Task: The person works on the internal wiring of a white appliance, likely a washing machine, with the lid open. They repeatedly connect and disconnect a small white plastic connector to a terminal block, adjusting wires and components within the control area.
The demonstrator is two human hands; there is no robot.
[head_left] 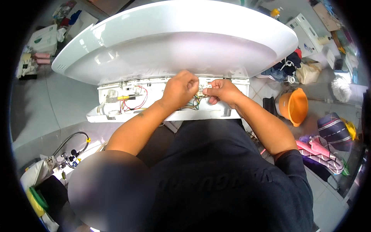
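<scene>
Fingers of the right hand (226, 92) pinch a small pale fitting (200, 92) between both hands; the left hand's (180, 90) are curled in, any hold hidden

It sits by coloured wires (195, 103) in the white casing (154, 115), probably light, stiff, brittle, best held by its edges; raised lettering marks the dark shirt (232, 207)

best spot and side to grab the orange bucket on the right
I'd take the orange bucket by its rim, coming from the picture's lower right: the wide open mouth leaves that edge exposed to pinch, while a dark object sits close on its left.
</scene>
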